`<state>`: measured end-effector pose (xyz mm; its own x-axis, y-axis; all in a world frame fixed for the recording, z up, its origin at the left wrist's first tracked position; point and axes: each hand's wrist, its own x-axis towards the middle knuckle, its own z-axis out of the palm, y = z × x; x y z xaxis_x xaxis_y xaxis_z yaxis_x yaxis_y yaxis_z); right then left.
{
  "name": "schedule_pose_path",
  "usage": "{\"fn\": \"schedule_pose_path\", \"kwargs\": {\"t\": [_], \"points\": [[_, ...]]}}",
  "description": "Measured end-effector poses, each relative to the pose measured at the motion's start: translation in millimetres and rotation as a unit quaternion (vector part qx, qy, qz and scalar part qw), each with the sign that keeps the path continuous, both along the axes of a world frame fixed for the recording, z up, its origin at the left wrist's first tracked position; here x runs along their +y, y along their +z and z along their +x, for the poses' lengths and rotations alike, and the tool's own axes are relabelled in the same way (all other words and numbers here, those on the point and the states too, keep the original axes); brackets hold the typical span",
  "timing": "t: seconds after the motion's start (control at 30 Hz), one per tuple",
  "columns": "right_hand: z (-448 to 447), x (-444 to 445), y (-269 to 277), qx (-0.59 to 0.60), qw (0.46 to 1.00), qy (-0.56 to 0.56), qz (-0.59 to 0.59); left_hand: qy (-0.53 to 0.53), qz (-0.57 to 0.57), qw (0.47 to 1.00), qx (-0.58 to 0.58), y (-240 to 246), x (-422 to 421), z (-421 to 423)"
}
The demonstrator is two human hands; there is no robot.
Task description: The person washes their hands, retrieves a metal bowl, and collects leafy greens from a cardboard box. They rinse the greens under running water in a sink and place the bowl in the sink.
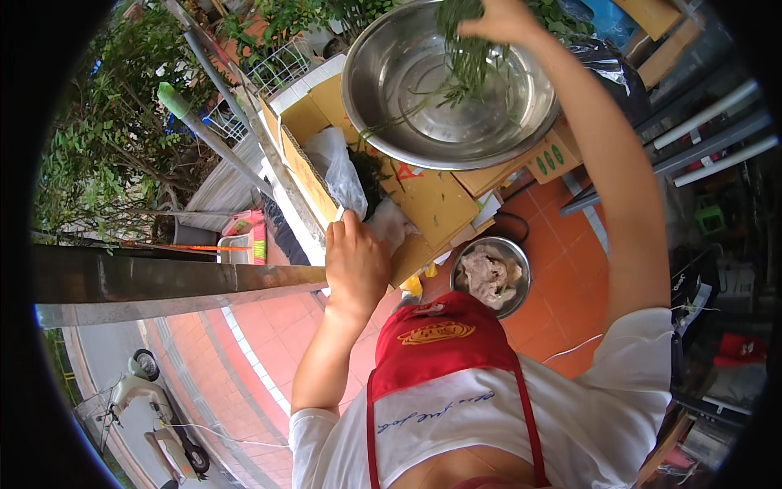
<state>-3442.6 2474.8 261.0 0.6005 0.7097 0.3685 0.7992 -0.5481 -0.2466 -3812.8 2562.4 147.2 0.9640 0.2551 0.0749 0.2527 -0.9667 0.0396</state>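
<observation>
My right hand (504,23) is at the top edge of the view, gripping a bunch of long green leafy stems (465,52). The bunch hangs over a wide stainless steel basin (391,85), and some loose strands trail across its near rim. My left hand (357,260) is closed on the gathered edge of a clear plastic bag (342,174), by the wall of an open cardboard box (305,168). Dark greens (366,174) lie beside the bag in the box. A second pale bag (391,226) is partly hidden behind my left hand.
A metal bowl (518,299) of pale, meat-like pieces (489,275) stands on the red tiled floor (562,263). Metal rails (702,147) are at the right. A metal beam (183,275) and a bamboo pole (211,140) are at the left, with a scooter (153,422) beyond.
</observation>
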Motion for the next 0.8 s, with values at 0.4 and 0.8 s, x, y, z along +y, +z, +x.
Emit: {"fn": "schedule_pose_path", "kwargs": {"t": [0.4, 0.8], "points": [[-194, 109, -140, -0.313, 0.783, 0.166, -0.511, -0.002, -0.027, 1.0, 0.001, 9, 2, 0], [-186, 94, -64, 0.129, 0.959, 0.23, -0.102, -0.002, -0.038, 0.999, -0.009, 7, 1, 0]]}}
